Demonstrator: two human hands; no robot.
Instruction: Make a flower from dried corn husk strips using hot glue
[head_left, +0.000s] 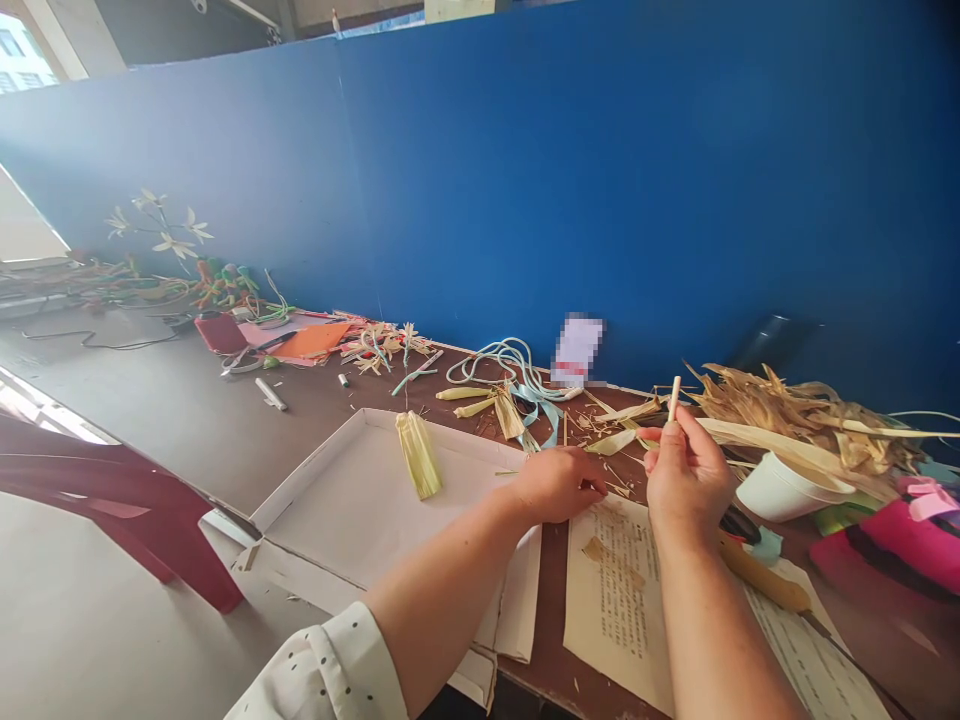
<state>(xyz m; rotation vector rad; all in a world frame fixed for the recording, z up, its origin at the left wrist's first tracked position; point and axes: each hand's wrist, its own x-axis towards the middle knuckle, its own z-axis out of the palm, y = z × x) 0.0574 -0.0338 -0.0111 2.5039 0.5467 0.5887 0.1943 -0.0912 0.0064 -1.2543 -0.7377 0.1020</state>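
Note:
My right hand pinches a short pale stick upright between thumb and fingers, above the printed sheets. To its left, my left hand is closed with the fingers curled down, over the right edge of a white cardboard box tray. Whatever its fingertips hold, if anything, is hidden. A folded yellow-green corn husk piece lies in the tray. Just beyond my left hand are a dried husk bundle and a light blue ribbon. A printed sheet lies between my forearms.
Dried husks and a white cup stand at the right, with a wooden-handled tool nearer me. A pale blue cord lies against the blue partition. A dark red chair is at the left.

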